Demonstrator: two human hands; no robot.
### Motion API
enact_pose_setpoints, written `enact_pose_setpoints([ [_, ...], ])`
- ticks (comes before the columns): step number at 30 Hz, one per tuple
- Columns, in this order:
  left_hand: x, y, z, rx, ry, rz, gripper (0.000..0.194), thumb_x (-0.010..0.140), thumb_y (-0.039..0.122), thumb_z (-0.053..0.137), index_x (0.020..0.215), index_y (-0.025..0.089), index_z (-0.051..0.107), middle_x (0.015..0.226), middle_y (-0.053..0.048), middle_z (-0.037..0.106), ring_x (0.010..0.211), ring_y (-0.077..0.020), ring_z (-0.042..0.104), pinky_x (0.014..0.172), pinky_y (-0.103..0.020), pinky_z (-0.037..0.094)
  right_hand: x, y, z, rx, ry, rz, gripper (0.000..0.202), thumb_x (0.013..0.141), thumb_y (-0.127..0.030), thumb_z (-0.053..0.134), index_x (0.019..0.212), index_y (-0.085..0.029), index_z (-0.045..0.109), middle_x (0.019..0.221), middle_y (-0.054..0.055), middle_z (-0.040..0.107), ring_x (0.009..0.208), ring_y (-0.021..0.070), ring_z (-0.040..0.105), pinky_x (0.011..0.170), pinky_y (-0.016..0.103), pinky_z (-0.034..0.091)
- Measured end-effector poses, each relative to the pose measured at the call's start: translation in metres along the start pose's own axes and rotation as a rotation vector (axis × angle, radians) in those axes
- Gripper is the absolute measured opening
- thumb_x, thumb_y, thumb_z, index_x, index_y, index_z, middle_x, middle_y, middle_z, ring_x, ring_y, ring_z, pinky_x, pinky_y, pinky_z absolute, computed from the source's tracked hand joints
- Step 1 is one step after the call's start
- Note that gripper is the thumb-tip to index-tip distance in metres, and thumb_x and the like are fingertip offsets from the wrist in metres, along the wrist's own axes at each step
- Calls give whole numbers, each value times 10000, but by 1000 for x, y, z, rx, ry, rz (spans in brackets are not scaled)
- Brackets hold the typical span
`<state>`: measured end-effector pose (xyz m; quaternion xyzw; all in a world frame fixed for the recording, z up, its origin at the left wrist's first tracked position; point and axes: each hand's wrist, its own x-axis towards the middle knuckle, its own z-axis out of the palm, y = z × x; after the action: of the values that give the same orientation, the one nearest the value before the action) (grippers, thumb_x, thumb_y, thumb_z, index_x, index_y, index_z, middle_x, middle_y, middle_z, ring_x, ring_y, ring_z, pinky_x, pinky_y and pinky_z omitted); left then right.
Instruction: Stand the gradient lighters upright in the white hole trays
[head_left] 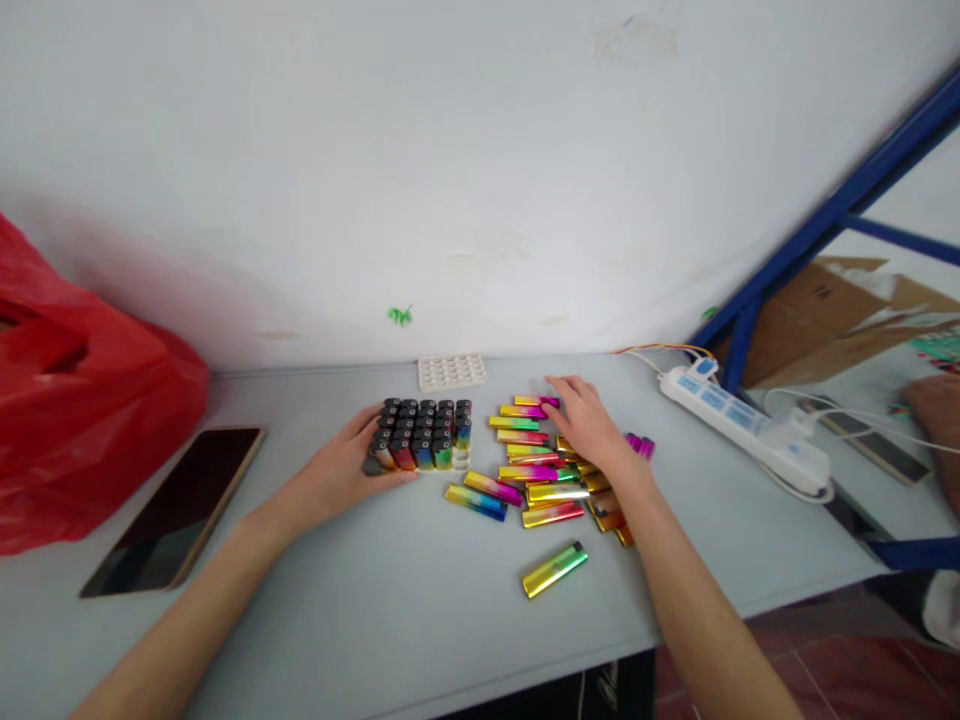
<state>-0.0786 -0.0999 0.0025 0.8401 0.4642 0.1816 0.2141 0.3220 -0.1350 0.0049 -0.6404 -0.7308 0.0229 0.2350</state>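
White painted wall (480,180) rises behind a pale grey counter (360,600), and on this surface the work looks well advanced for one tray. This tray, of white plastic with round cells (460,465), is near the middle, and upright lighter-like sticks with black tops and coloured metallic bodies (424,435) fill most of it. At its near right corner a few cells show with nothing standing in them, so I judge that only a small part of this tray is left. Just behind, close to the wall, lies a second white plastic tray (451,372), and its cells show no sticks.

More remains outside: a loose heap of shiny gold, pink, green, red and blue sticks (551,473) lies on its side to the right (how many, I cannot count, because the forearm hides some). One yellow-green stick (555,570) lies apart, nearer to the counter edge.

The left hand (349,450) hugs the left side of the filled tray; its fingers are bent, with the thumb along the near edge. The right hand (589,425) is over the far part of the heap, its fingers loosely spread beside a small yellow-pink stick (536,401); whether they touch it, I cannot tell.

At the left are a dark-screened phone (172,510) and a red plastic bag (97,400); at the right, a white power strip (739,420).
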Motion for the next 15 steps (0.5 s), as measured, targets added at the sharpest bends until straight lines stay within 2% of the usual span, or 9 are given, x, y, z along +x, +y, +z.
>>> enact_pose_setpoints([
  [5,0,0,0,15,6,12,797,807,791,719,1365,225,662,1576,-163,581,1421,-420,626,1283,-559,453,-1,10,4,7,-90,39,233,1079,-292,590,1164,-167,768,1174,167,751,1116,308,688,1053,461,521],
  [10,-1,-5,3,10,26,29,798,821,803,711,1389,248,644,1579,-139,581,1415,-387,638,1293,-536,448,-5,10,0,136,-155,85,116,1038,-275,649,1086,-185,704,1072,122,773,1001,269,723,938,400,566],
  [12,-1,-7,4,15,29,41,804,826,798,715,1409,249,634,1580,-132,582,1419,-384,634,1292,-540,448,-6,9,-1,167,-113,77,87,1020,-245,644,1071,-192,690,1067,120,771,996,271,725,942,414,568],
  [15,-1,-10,6,17,41,48,790,828,786,721,1413,261,639,1578,-130,584,1416,-393,635,1282,-545,464,-4,4,-1,295,27,98,106,982,-246,647,1059,-197,701,1084,120,765,958,259,725,921,422,582],
])
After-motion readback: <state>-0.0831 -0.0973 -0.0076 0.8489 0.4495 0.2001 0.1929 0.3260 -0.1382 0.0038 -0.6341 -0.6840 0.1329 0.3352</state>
